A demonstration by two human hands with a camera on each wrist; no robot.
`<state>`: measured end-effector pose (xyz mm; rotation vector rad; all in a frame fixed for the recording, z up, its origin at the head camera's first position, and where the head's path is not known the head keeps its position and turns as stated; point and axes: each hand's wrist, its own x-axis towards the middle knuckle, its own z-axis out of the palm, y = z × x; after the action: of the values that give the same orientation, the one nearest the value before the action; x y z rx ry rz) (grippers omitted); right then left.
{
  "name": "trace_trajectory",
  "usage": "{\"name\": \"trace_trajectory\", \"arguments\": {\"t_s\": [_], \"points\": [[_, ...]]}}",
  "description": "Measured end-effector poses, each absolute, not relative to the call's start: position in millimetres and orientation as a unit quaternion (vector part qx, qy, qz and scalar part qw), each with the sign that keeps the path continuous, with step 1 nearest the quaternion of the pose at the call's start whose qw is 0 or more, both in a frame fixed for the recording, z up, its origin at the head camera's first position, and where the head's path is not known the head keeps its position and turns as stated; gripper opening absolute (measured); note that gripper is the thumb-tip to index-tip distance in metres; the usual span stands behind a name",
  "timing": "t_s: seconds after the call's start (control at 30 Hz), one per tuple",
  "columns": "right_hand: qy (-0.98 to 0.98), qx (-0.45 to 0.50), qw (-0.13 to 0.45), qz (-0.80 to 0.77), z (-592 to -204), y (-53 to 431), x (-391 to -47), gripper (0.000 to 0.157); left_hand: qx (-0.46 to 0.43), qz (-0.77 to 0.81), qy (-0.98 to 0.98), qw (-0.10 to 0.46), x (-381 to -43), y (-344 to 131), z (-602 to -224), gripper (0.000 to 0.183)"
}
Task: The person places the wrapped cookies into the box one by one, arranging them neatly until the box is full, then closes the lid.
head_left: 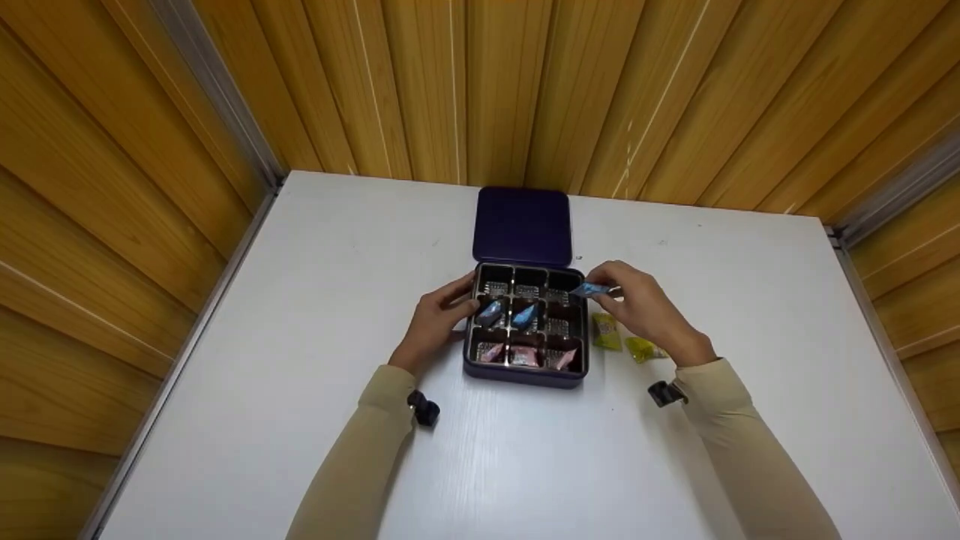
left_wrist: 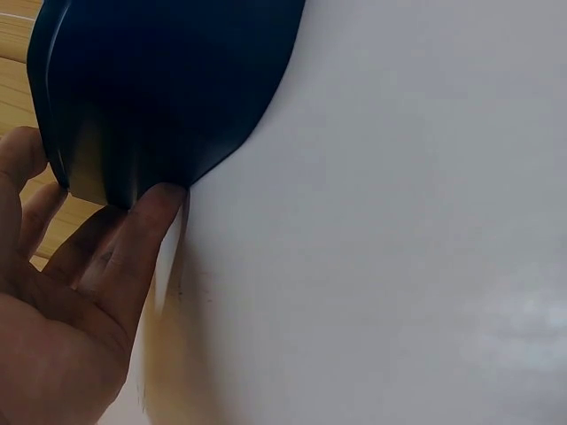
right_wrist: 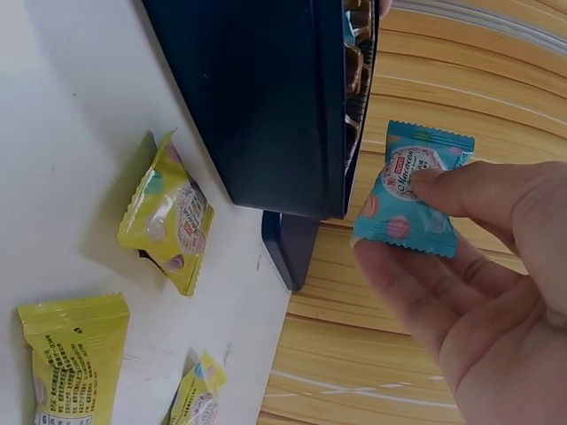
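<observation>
A dark blue square tin (head_left: 525, 379) holds a clear divided tray. Pink wrapped sweets (head_left: 525, 355) lie in the three front compartments. Blue wrapped sweets (head_left: 525, 316) are in the left and middle compartments of the middle row. My left hand (head_left: 439, 319) rests against the tin's left side, thumb at the rim; the left wrist view shows extended fingers touching the wall of the tin (left_wrist: 168, 88). Between thumb and fingers my right hand (head_left: 637, 300) pinches a blue macaron packet (right_wrist: 415, 190), held by the tin's back right edge.
The tin's dark lid (head_left: 523, 225) lies flat behind it. Right of the tin, yellow packets (head_left: 606, 331) lie on the white table (head_left: 315, 315); three show in the right wrist view, including a nearby yellow packet (right_wrist: 168, 217). Wood-look walls (head_left: 495, 90) stand around the table.
</observation>
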<state>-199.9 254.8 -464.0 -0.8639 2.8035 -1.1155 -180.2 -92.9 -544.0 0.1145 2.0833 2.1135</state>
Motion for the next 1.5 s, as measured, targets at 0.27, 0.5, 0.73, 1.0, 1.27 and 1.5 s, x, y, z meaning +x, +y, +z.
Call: {"name": "trace_trajectory", "arguments": {"t_s": [0.27,0.5,0.73,1.0,1.27,1.5], "points": [[0.882,-0.300,0.016,-0.364,-458.1,252.4,-196.7,0.023,0.039,0.704,0.703,0.086,-180.1,-93.1,-544.6,0.055],[0.875,-0.316,0.041,-0.364,-453.6,247.9,-195.4,0.027,0.041,0.708,0.700,0.086,-181.0,-92.7,-544.0,0.055],[0.870,-0.340,0.043,-0.356,-456.1,244.2,-196.4,0.025,0.034,0.720,0.688,0.089,-181.3,-91.6,-543.8,0.055],[0.867,-0.356,0.041,-0.346,-458.7,242.9,-196.3,0.030,0.033,0.718,0.689,0.093,-179.6,-92.7,-542.8,0.055],[0.873,-0.347,0.082,-0.334,-457.0,240.7,-193.5,0.029,0.024,0.725,0.682,0.094,-180.1,-91.5,-543.6,0.055],[0.877,-0.356,0.094,-0.309,-459.1,240.9,-190.9,0.028,0.025,0.726,0.682,0.091,-180.0,-91.1,-544.0,0.055]]}}
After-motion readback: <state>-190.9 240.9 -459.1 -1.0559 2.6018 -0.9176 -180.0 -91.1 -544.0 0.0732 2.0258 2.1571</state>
